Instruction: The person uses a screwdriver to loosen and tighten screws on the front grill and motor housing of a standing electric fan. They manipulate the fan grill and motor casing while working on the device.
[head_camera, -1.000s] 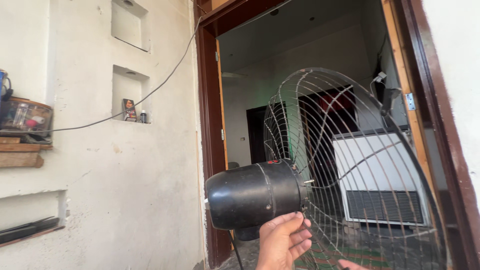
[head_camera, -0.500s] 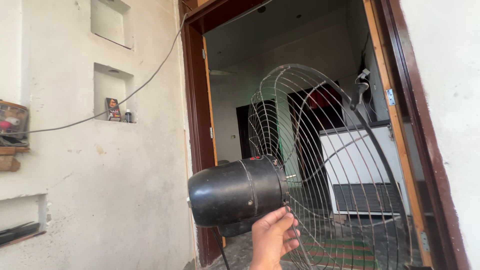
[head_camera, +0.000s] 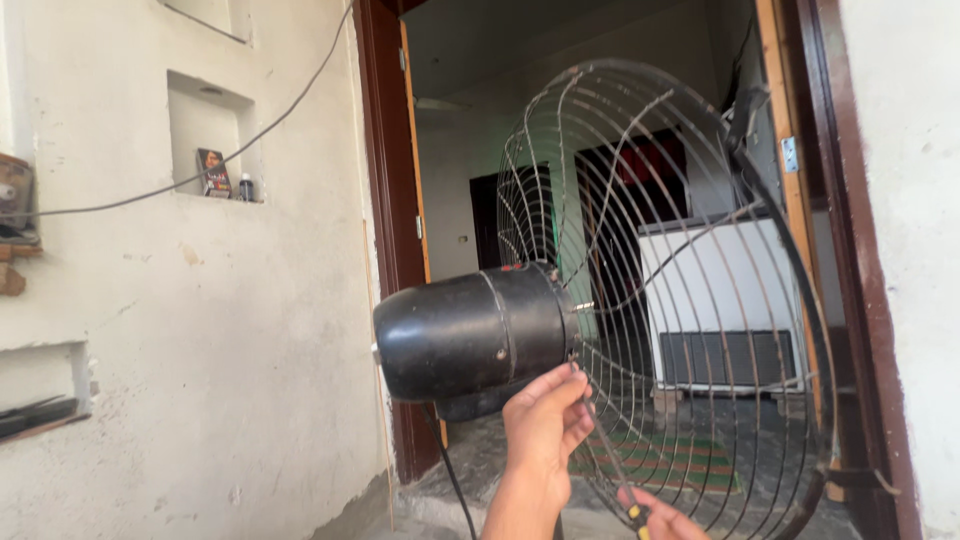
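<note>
A fan with a black motor housing (head_camera: 470, 340) and a round wire guard (head_camera: 680, 290) is held up in front of a doorway. My left hand (head_camera: 545, 425) grips it from below, fingers curled where the motor meets the guard. At the bottom edge, my right hand (head_camera: 665, 522) holds a thin screwdriver (head_camera: 610, 465) with a yellow and black handle. Its shaft slants up towards my left fingers and the guard's hub. A black cord (head_camera: 455, 490) hangs down from the motor.
The dark red door frame (head_camera: 385, 200) stands just behind the fan, with a white box-shaped cooler (head_camera: 725, 300) and a green striped mat (head_camera: 650, 465) inside the room. On the left, the plaster wall has niches (head_camera: 205, 140) holding small items, and a cable (head_camera: 150, 190) runs across it.
The view has swung so the wall niche and shelf slide left. My left hand has moved up from under the motor to the guard's hub. My right hand with the screwdriver has come into view.
</note>
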